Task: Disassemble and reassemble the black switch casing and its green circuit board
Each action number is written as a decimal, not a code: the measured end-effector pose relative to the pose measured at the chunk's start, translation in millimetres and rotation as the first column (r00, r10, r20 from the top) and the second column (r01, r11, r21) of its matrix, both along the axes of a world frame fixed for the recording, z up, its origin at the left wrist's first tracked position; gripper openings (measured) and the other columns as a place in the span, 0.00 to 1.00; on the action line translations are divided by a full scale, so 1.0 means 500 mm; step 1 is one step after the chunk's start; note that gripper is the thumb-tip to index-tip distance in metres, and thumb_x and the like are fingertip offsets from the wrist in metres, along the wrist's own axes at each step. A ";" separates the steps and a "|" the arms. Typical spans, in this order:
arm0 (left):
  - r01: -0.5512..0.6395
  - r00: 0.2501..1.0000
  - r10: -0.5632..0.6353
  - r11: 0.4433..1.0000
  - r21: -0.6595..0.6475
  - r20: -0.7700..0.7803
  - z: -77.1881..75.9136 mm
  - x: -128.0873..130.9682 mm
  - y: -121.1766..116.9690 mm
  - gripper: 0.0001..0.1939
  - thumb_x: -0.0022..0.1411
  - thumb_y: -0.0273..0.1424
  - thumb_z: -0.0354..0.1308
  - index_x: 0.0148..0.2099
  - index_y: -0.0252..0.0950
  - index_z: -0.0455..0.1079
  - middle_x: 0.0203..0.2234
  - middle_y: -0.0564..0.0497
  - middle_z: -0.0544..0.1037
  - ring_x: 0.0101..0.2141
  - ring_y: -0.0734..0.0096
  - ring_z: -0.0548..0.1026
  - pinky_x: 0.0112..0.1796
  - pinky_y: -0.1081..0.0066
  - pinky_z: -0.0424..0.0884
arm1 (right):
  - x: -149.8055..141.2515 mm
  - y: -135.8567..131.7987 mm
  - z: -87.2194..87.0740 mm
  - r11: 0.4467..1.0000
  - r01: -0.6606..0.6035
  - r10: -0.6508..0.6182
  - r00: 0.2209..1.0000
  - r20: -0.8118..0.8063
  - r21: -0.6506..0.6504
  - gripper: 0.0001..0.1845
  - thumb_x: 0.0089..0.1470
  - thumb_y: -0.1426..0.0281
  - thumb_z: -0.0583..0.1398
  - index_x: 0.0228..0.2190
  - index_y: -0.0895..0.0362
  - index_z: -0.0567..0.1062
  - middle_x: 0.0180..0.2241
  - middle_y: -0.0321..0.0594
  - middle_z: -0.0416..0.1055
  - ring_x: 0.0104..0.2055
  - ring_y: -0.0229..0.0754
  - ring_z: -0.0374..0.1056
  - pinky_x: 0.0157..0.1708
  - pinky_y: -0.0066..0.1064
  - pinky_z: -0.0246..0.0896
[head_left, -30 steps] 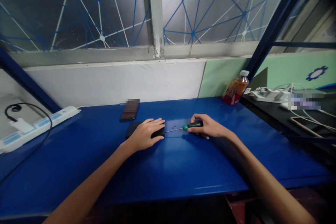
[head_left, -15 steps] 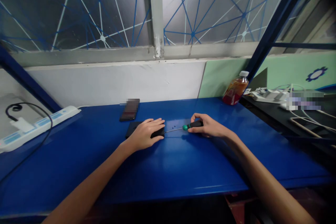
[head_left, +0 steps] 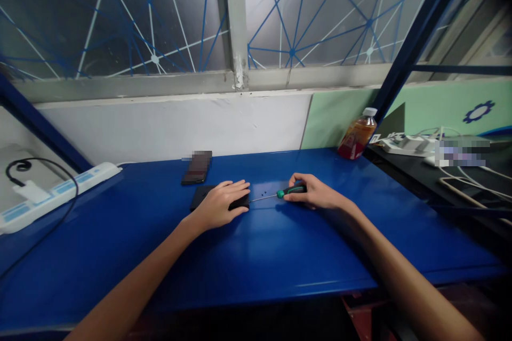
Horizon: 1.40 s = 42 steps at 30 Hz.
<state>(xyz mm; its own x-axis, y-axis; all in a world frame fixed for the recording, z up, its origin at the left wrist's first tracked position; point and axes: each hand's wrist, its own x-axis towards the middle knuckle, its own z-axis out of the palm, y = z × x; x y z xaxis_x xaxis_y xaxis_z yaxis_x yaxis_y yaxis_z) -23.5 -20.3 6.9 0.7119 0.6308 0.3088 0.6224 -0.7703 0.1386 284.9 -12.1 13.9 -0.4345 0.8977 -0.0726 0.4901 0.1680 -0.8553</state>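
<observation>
Black case (head_left: 200, 195), lying flat on the blue table (head_left: 240, 261), its long axis running roughly left to right. The left hand (head_left: 220, 202) lies over its middle and right portion, fingers extended side by side across the top, thumb spread apart along the near side; how firmly it presses cannot be told. To the right of the case, the right hand (head_left: 317, 192) grips a screwdriver (head_left: 280, 194) by its dark handle, thumb and fingers closed round it. The governing relation is the line of the shaft: it points leftward from the right hand to the right-hand end of the case, roughly along the case's long axis, slightly oblique. The left hand is the nearer, being in contact; the right is apart by the length of the exposed tool. Just beyond the shaft, near the same end of the case, lie a few tiny dark pieces (head_left: 263, 193), possibly screws. Behind the case rests a phone (head_left: 197, 168), its upper part pixelated. Farther right and behind stands a bottle (head_left: 357, 136). Hard to make out: the tool's tip and whether it touches the case. Hidden: the case's middle, beneath the left hand.
</observation>
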 end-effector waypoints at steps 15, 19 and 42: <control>-0.049 0.999 0.048 0.998 0.040 0.024 -0.009 -0.001 0.003 0.24 0.65 0.38 0.56 0.60 0.37 0.65 0.58 0.45 0.69 0.59 0.57 0.65 0.58 0.52 0.62 | -0.010 0.004 -0.009 0.987 -0.008 0.002 0.999 0.035 0.159 0.22 0.45 0.54 0.66 0.34 0.57 0.69 0.27 0.35 0.69 0.25 0.35 0.59 0.24 0.26 0.50; -0.043 0.998 0.040 0.998 0.052 0.049 -0.013 -0.002 0.003 0.23 0.64 0.37 0.56 0.60 0.37 0.66 0.57 0.45 0.69 0.59 0.58 0.65 0.58 0.52 0.61 | -0.010 0.002 -0.007 0.997 0.007 -0.011 0.999 0.043 0.077 0.22 0.50 0.50 0.61 0.29 0.58 0.71 0.21 0.33 0.64 0.20 0.33 0.54 0.20 0.27 0.46; -0.041 0.999 0.038 0.995 0.087 0.031 -0.015 -0.001 0.005 0.21 0.64 0.37 0.56 0.58 0.36 0.68 0.57 0.44 0.69 0.58 0.58 0.66 0.58 0.52 0.63 | -0.029 -0.015 0.020 0.985 0.052 -0.058 0.998 0.033 0.162 0.20 0.49 0.52 0.62 0.29 0.58 0.70 0.22 0.34 0.69 0.22 0.34 0.59 0.23 0.26 0.50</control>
